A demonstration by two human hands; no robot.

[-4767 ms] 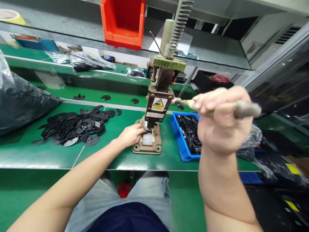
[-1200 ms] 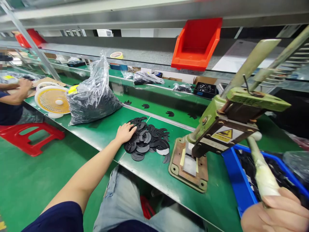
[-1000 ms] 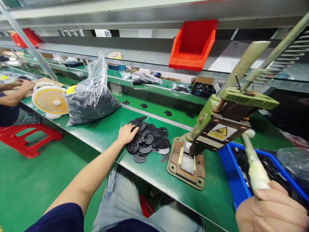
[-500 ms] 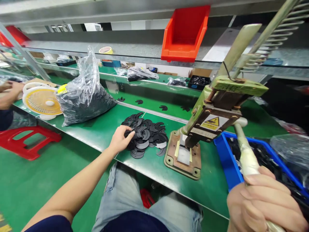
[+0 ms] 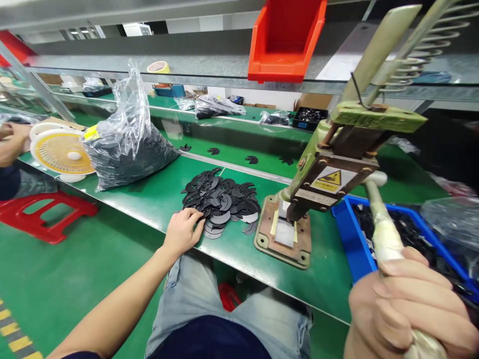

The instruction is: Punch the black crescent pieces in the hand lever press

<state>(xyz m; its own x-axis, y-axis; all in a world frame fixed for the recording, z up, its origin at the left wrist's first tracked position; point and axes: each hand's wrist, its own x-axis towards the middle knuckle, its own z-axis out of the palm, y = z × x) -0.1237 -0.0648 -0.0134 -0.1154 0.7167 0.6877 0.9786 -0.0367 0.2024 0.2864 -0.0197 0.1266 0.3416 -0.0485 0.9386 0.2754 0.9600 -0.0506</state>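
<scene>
A loose pile of black crescent-shaped pieces (image 5: pixel 219 197) lies on the green bench. My left hand (image 5: pixel 183 230) is at its near left edge, fingers bent and thumb close to them. What is between the fingertips merges with the dark pieces. To the right of the pile stands a green hand press (image 5: pixel 329 172) with a warning label. Its base plate (image 5: pixel 265 242) carries a pale metal block (image 5: pixel 285 233), with the press's dark head just above. My right hand (image 5: pixel 407 309) is wrapped round the taped lever handle (image 5: pixel 387 237) of the press.
A blue bin (image 5: pixel 346 239) of black parts sits right of the press. Left of the pile are a clear bag (image 5: pixel 129 149) of dark pieces and a fan (image 5: pixel 62 149). Several black parts lie on the strip behind. A red bin (image 5: pixel 286 47) hangs overhead. Another person's hand (image 5: pixel 15 142) shows far left.
My left hand has drawn back a little from the pile toward the bench's front edge, and pieces on the pile's left have shifted. My right hand still grips the lever; the view has tilted slightly.
</scene>
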